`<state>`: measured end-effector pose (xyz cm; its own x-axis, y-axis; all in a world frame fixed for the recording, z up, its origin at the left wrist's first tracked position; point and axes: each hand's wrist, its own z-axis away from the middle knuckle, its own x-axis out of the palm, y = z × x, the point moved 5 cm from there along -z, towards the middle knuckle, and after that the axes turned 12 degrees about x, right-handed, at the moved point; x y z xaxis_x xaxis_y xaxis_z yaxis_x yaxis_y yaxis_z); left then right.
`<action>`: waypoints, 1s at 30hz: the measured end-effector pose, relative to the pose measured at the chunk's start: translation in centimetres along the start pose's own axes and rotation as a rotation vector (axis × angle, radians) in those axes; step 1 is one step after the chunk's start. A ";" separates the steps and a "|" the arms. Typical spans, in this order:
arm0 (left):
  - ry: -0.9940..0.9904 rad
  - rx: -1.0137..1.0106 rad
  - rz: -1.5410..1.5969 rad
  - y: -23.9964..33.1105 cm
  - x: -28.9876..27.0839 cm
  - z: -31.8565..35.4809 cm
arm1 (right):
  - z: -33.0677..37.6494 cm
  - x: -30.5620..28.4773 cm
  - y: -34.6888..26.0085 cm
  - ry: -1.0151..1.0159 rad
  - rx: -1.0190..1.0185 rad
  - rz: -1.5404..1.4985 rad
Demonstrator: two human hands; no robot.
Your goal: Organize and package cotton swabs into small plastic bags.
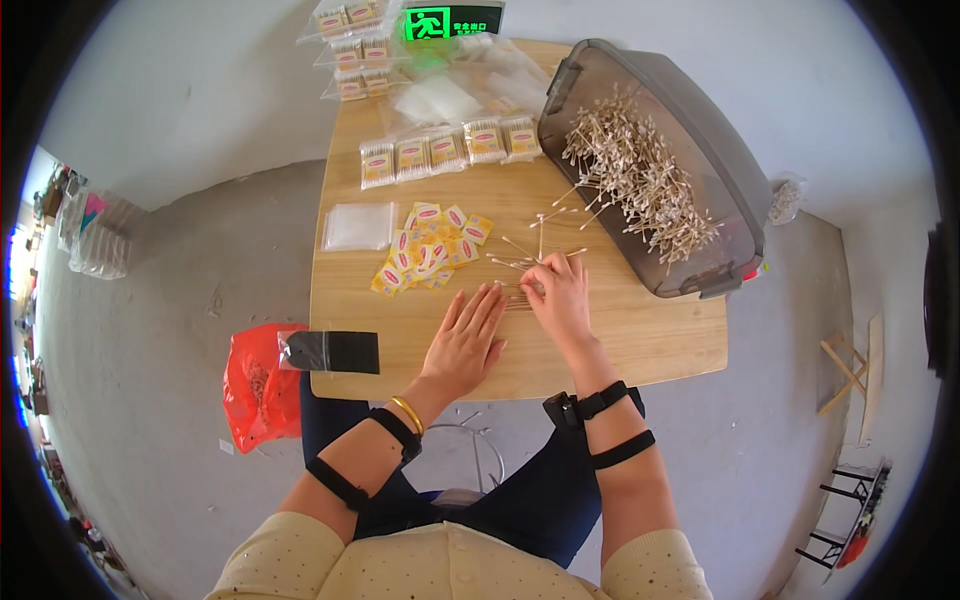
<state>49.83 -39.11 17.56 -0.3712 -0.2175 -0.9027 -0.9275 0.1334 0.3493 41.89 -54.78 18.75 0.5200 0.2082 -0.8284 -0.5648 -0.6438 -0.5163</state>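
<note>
My left hand [465, 338] lies flat on the wooden table, fingers stretched out, with its fingertips beside a small row of cotton swabs [517, 302]. From the other side my right hand [560, 303] pinches at the swabs, thumb and forefinger closed; how many it holds is hidden. Several loose cotton swabs [512, 264] are scattered just beyond the right fingers. A grey see-through bin [725, 165] lies tipped on its side at the right, with a heap of cotton swabs [640, 175] inside, some spilling over its edge toward my hands.
Yellow and white printed cards [430, 250] are piled left of centre, beside a stack of clear bags [358, 227]. Filled swab packs [445, 150] form a row farther back. A black pouch [340, 352] sits at the table's left edge, above a red plastic bag [258, 385].
</note>
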 end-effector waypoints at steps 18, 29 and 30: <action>-0.016 -0.014 0.017 0.0 -0.1 -0.2 | -1.7 0.0 1.0 0.008 0.024 0.058; -0.018 -0.014 0.016 0.0 -0.1 -0.2 | -1.8 -0.2 0.7 0.005 0.008 0.046; -0.019 -0.014 0.016 -0.1 -0.1 -0.2 | -1.8 -0.1 0.5 0.001 -0.002 0.044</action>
<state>49.89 -39.31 17.66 -0.3853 -0.1966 -0.9016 -0.9220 0.1228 0.3672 42.66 -56.45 18.93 0.4952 0.1790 -0.8501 -0.5860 -0.6535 -0.4790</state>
